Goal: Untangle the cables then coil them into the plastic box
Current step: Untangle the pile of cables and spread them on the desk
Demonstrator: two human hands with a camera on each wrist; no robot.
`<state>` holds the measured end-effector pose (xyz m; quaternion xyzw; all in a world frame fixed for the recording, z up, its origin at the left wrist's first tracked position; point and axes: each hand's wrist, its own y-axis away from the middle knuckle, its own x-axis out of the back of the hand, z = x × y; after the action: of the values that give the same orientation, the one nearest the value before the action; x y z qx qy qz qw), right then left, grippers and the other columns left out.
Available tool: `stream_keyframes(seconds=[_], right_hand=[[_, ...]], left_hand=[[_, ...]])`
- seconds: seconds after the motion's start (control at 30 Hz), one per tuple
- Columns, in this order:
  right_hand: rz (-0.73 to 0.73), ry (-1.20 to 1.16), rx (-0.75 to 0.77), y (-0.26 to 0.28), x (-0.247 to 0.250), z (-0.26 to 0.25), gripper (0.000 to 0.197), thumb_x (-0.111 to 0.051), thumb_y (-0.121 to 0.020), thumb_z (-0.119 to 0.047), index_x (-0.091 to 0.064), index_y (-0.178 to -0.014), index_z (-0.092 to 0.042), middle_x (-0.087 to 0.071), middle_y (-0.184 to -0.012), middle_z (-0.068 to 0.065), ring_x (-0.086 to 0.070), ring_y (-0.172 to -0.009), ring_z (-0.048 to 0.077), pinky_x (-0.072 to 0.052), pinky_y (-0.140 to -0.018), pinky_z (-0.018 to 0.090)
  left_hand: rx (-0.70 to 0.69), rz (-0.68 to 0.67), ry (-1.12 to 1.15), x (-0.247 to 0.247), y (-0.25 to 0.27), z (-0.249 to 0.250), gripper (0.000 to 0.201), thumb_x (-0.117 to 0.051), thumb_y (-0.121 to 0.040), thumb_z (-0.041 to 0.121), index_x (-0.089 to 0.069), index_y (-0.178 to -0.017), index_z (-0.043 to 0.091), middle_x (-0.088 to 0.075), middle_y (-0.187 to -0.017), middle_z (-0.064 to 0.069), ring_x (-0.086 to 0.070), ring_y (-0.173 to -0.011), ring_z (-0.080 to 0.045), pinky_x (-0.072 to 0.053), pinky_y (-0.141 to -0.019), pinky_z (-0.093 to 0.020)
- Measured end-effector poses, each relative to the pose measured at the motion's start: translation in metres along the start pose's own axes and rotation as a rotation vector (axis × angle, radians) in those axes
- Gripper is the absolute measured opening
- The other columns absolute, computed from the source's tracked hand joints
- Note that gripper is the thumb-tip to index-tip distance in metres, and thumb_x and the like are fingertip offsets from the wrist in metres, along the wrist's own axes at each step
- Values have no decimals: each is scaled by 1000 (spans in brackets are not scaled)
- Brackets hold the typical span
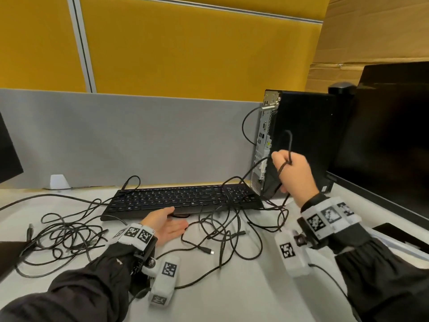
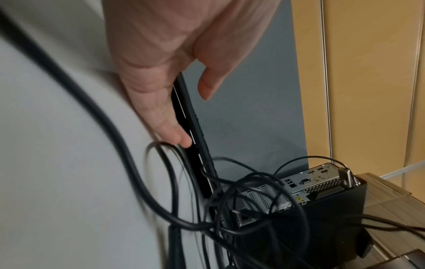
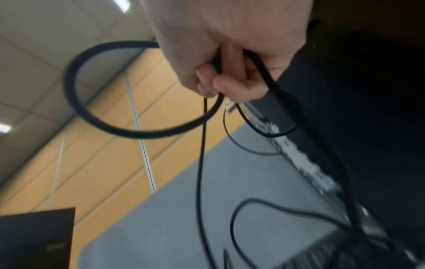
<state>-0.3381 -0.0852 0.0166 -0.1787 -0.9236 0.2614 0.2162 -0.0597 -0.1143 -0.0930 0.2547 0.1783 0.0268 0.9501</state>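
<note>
While lifted at the right: one black cable point(image 1: 289, 147) is gripped in the right hand point(image 1: 293, 176), fingers curled round it.
Cables point(image 1: 69, 233): tangled black loops are spread on the white desk point(image 1: 232, 287), near the keyboard point(image 1: 181, 197); their count cannot be told.
Left hand point(image 1: 167, 225): fingers are held straight together, touching the keyboard's near edge.
Plastic box: none can be made out.
Far right: one computer tower point(image 1: 299, 140), one monitor point(image 1: 383, 140).
</note>
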Motion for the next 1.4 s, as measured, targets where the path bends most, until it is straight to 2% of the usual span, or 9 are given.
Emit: stream_keyframes(seconds=[0.2, 0.47, 0.6, 0.67, 0.87, 1.03, 1.17, 1.3, 1.4], right_hand=[[-252, -178, -111, 4, 18, -21, 43, -43, -91, -20, -39, -49, -24, -28, -46, -10, -27, -37, 4, -26, -41, 22], [-652, -302, 123, 25, 4, -91, 39, -35, -101, -21, -35, -62, -14, -31, -44, -7, -30, -35, 6, -30, -37, 18], [-771, -639, 139, 23, 0, -124, 36, -31, -101, -23, -31, -66, -15, -29, -45, -8, -26, -39, 12, -26, -40, 24], [-783, -754, 92, 21, -3, -136, 36, -31, -101, -24, -30, -66, -16, -28, -45, -9, -20, -44, 11, -29, -41, 21], [-531, -972, 4, -2, 26, -138, 41, -30, -102, -30, -26, -63, -20, -23, -48, -7, -18, -45, 8, -22, -39, 19], [-248, -861, 72, -10, 60, -120, 36, -32, -101, -32, -33, -67, -20, -34, -52, -9, -28, -48, 7, -28, -43, 20], [34, -274, 170, -3, 65, -83, 26, -38, -101, -26, -49, -78, -19, -50, -75, -6, -49, -71, 7, -40, -63, 26], [-213, -257, -172, 9, 36, -45, 29, -62, -80, 9, -58, -108, 3, -55, -115, 13, -52, -112, 32, -41, -91, 29], [-418, -356, -378, 25, 1, -37, 42, -60, -88, -7, -50, -129, -5, -49, -116, -3, -50, -109, 14, -41, -81, 4]], left_hand=[[-4, -109, -224, -20, 25, 0, 44, -44, -98, 31, -49, -125, -4, -66, -101, -20, -62, -87, -31, -50, -81, -40], [-990, -524, -673, -92, 93, 26, 80, -77, -67, 44, -33, -133, 40, -43, -141, 9, -39, -132, -6, -37, -106, -33], [-890, -668, -565, -118, 93, 26, 96, -81, -69, 19, -20, -143, 16, -53, -130, -2, -51, -122, -5, -44, -103, -35], [-803, -761, -621, -127, 95, 20, 83, -79, -71, 29, -29, -136, 28, -59, -126, -5, -54, -120, -12, -45, -102, -39], [-609, -989, -527, -118, 111, 20, 41, -37, -94, 40, -31, -134, 34, -61, -55, -1, -58, -50, -16, -52, -76, -33], [-750, -442, -768, -99, 89, 31, 37, -36, -96, 44, -63, -89, 20, -35, -52, 4, -37, -49, -10, -39, -67, -27], [-579, -400, -65, -101, 109, 64, 30, -49, -94, 18, -43, -64, 19, -37, -50, 6, -40, -50, -9, -50, -78, -48], [-557, -610, 265, -101, 145, 91, 30, -45, -89, 21, -36, -60, 20, -24, -60, 4, -29, -54, -10, -51, -80, -59], [-542, -679, 274, -101, 161, 97, 31, -51, -81, 35, -33, -61, 20, -24, -60, 4, -28, -52, -10, -51, -84, -55]])
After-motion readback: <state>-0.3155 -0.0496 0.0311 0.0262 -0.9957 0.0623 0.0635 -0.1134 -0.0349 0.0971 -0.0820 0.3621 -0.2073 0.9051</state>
